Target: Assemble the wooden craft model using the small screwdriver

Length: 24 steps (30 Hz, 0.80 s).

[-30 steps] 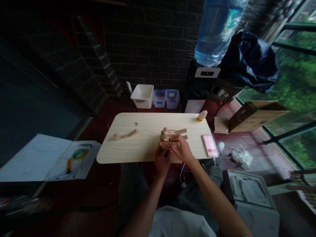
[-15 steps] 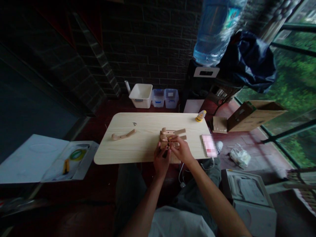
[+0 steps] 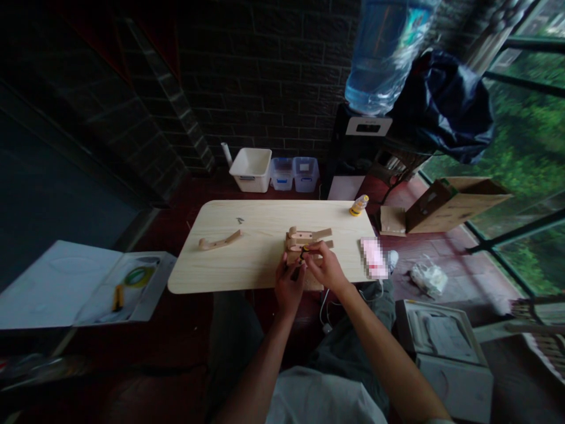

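Several wooden pieces with dark holes (image 3: 304, 235) lie side by side near the front edge of the pale wooden table (image 3: 256, 215). My right hand (image 3: 324, 265) is closed on a small yellow-and-black tool (image 3: 304, 253), which looks like a short screwdriver. Close against its lower end, my left hand (image 3: 290, 285) has its fingers pinched at the wooden pieces; what they hold is too small to make out. One curved wooden piece (image 3: 220, 241) lies apart on the left. Behind it are a few small metal bits (image 3: 240, 221).
A yellow-capped bottle (image 3: 359, 205) stands at the table's back right corner, a pink phone-like item (image 3: 374, 258) at its right edge with a cable. An open white case (image 3: 128, 288) is at the left. Bins (image 3: 251, 171) and a water dispenser (image 3: 357, 147) stand behind.
My right fingers have shifted and the yellow-and-black tool now shows more clearly and more upright between my hands. My left hand has hardly moved.
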Available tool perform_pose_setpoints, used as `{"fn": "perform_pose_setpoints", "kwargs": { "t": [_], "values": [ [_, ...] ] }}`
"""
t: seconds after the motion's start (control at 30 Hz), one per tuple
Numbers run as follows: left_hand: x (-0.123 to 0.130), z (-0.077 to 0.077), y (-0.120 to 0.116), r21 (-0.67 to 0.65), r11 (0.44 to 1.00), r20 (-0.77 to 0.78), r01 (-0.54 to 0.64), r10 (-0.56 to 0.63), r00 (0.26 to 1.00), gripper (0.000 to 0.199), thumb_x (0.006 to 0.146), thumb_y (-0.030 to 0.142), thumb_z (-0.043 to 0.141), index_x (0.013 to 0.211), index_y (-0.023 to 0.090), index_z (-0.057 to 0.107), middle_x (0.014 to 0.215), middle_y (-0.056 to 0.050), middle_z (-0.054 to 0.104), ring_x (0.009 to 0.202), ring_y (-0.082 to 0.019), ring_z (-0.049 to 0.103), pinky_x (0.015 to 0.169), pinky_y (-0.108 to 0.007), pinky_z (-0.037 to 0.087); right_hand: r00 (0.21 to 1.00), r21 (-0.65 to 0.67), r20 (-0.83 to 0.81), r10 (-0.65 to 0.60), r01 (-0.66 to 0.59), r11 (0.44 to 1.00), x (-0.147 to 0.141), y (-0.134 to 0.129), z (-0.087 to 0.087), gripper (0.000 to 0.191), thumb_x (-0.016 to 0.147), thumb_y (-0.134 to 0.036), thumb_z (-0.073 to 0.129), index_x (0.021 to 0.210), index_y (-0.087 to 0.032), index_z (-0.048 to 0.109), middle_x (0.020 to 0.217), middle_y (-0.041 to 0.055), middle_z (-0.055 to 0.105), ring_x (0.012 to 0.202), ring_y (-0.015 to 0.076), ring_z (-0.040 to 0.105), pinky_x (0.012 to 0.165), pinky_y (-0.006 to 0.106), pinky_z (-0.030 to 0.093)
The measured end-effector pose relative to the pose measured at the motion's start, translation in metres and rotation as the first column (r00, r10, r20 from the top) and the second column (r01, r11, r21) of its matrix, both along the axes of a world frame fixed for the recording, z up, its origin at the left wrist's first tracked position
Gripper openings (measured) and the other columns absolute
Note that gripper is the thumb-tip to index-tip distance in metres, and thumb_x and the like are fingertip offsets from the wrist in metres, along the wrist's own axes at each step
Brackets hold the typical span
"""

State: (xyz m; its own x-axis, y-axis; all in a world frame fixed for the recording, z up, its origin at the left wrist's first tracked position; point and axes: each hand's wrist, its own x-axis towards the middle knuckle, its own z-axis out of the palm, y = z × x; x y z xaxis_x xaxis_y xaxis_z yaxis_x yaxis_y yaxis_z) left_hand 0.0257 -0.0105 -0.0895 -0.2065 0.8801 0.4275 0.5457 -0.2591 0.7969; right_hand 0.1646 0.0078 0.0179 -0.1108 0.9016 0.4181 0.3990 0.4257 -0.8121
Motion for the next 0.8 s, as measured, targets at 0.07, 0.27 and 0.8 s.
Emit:
{"fn": "perform_pose_setpoints", "kwargs": {
  "t": [0.07, 0.27, 0.8],
  "values": [
    [-0.001, -0.001, 0.0, 0.0, 1.0, 0.002, -0.005, 0.005, 1.0, 0.034, 0.091, 0.044, 0.067, 0.12, 0.028, 0.072, 0.151, -0.008, 0.052, 0.132, -0.029, 0.057, 0.108, -0.048, 0.053, 1.0, 0.015, 0.006, 0.007, -0.007, 1.0, 0.0, 0.0, 0.001, 0.018, 0.095, -0.029, 0.062, 0.112, -0.024, 0.059, 0.109, 0.0087, 0.072, 0.1, 0.0224, 0.071, 0.087, 0.038, 0.057],
    [-0.002, -0.002, 0.001, 0.011, 1.0, -0.041, -0.01, 0.01, 0.999, 0.033, 0.091, 0.042, 0.067, 0.121, 0.028, 0.072, 0.151, -0.008, 0.052, 0.132, -0.028, 0.057, 0.108, -0.047, 0.052, 0.999, 0.04, -0.02, 0.038, -0.037, 0.998, 0.0, -0.001, 0.011, 0.011, 0.097, -0.026, 0.056, 0.108, -0.025, 0.06, 0.112, 0.0087, 0.071, 0.108, 0.0231, 0.068, 0.092, 0.039, 0.055],
    [-0.001, 0.004, 0.0, 0.009, 1.0, -0.046, -0.023, 0.023, 0.999, 0.031, 0.091, 0.04, 0.067, 0.118, 0.028, 0.073, 0.151, -0.008, 0.052, 0.13, -0.029, 0.058, 0.107, -0.047, 0.052, 0.999, 0.062, -0.014, 0.034, -0.033, 0.998, -0.001, 0.001, 0.009, 0.012, 0.095, -0.024, 0.059, 0.107, -0.025, 0.06, 0.111, 0.0086, 0.07, 0.108, 0.0233, 0.067, 0.092, 0.04, 0.055]
  ]
}}
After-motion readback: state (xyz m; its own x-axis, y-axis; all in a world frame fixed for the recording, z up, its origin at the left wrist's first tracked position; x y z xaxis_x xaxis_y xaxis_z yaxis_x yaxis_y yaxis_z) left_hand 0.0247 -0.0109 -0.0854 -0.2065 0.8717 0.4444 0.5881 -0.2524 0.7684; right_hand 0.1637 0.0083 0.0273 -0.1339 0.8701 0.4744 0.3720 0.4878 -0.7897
